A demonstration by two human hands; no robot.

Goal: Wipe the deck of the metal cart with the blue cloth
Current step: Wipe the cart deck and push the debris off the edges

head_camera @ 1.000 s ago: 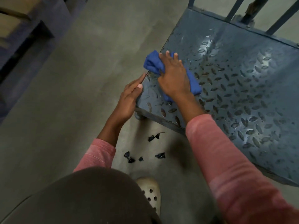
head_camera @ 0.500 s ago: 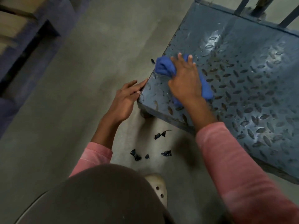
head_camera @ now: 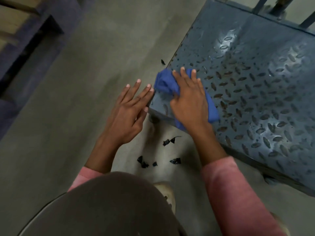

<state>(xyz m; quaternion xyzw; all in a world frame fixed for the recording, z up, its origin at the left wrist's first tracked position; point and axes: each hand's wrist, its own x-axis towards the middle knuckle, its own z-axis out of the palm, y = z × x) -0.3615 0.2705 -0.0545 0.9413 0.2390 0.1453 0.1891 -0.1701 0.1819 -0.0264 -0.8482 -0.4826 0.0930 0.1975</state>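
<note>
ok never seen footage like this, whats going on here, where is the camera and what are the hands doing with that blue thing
There is no machine here: a person wears a wide-angle camera on the head, so you look down past a knee at their own two hands.

The right hand lies flat on a crumpled blue cloth, pressing it onto the near corner of the metal cart, whose grey deck has a raised diamond pattern. This is wiping. Part of the cloth hangs over the deck's front edge.

The left hand is open and holds nothing; its fingertips sit by the corner of the deck, and I cannot tell whether they touch it.

On the concrete floor below lie small black scraps, and one more near the cart's left edge. A light shoe shows at the bottom.
</note>
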